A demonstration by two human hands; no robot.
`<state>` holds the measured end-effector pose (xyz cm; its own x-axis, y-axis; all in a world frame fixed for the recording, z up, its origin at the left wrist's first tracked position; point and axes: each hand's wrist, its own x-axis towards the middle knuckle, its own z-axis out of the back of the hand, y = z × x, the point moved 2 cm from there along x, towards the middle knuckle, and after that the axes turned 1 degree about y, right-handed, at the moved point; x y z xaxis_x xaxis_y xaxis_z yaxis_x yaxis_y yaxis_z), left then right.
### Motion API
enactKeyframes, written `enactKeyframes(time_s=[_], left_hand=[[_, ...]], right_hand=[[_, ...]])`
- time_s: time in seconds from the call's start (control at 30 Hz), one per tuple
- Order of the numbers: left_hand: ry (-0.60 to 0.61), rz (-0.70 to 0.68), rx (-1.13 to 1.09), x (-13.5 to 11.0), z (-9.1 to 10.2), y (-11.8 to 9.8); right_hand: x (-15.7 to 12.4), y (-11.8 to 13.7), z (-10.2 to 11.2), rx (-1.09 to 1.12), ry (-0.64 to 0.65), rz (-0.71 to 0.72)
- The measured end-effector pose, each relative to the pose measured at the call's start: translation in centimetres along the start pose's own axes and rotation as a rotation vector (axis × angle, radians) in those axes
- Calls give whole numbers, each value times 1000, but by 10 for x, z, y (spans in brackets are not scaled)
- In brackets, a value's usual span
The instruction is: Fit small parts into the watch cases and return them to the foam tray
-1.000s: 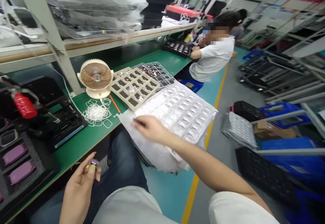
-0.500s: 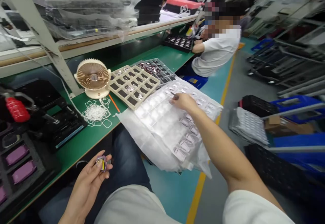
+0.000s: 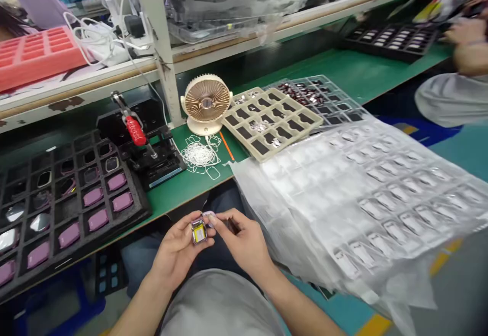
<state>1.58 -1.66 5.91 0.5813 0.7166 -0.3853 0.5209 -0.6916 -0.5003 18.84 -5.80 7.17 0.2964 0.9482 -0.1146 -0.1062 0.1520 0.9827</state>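
Observation:
My left hand (image 3: 176,247) is closed round an open smartwatch case (image 3: 199,231) with a purple edge and a yellow and silver inside. My right hand (image 3: 247,242) pinches a small pale purple part (image 3: 209,215) right against the top right of that case; its exact kind is too small to make out. Both hands meet above my lap, in front of the bench edge. To their right spreads a white translucent blister tray (image 3: 305,193) with rows of small pale parts in its pockets.
A black foam tray (image 3: 143,206) of purple watch cases lies left, beside a toggle-clamp fixture (image 3: 135,130). A fan (image 3: 207,103), white rings (image 3: 198,154), an orange stick (image 3: 226,146) and a beige tray (image 3: 259,149) stand behind. A co-worker's arm (image 3: 470,54) shows far right.
My right hand has come back from the blister tray to the watch case, now with a small part in its fingers. The view has swung left, and my left hand still holds the case.

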Motion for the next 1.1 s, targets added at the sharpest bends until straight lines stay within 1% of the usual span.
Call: enactKeyframes(time_s=[0.03,0.1,0.17,0.23,0.37,0.47,0.53,0.6,0.67,0.73,0.77,0.83,0.9,0.93,1.0,1.07,1.1], left_hand=[[6,-20,-13,-1,2,-2],[9,-53,-36,-4,8,-7],[11,-79,-59,-6,12,-10],[9,-102,-77,-8,16,-11],[-10,-121,-76,-10,18,-13],[-37,-107,-54,-15,15,-15],[-88,-85,-35,-20,12,-15],[-163,-58,-25,-24,13,-14],[-224,-29,-27,-24,17,-12],[-266,-13,-23,-19,22,-8],[-280,-13,-16,-15,24,-6],[-301,-37,13,-7,23,-3],[-301,-91,58,-1,19,-1],[-292,-123,84,1,16,-1],[-255,-175,139,4,11,0],[-218,-205,183,6,8,-1],[-210,-215,200,6,7,-2]], right_hand=[[2,-1,-8,106,38,-57],[5,-3,-17,284,119,-179],[5,-4,-22,382,194,-287],[5,-4,-25,415,237,-357],[7,-3,-25,485,287,-438],[12,0,-23,592,336,-515],[13,3,-21,647,386,-570],[12,4,-21,685,418,-603],[11,1,-20,679,404,-592],[11,-2,-17,621,332,-529],[12,-3,-14,570,273,-461],[11,0,-6,426,131,-261],[7,8,0,240,38,-17],[5,13,2,149,23,105],[1,20,3,-3,39,325],[-1,22,2,-113,53,492],[-1,21,0,-155,52,545]])
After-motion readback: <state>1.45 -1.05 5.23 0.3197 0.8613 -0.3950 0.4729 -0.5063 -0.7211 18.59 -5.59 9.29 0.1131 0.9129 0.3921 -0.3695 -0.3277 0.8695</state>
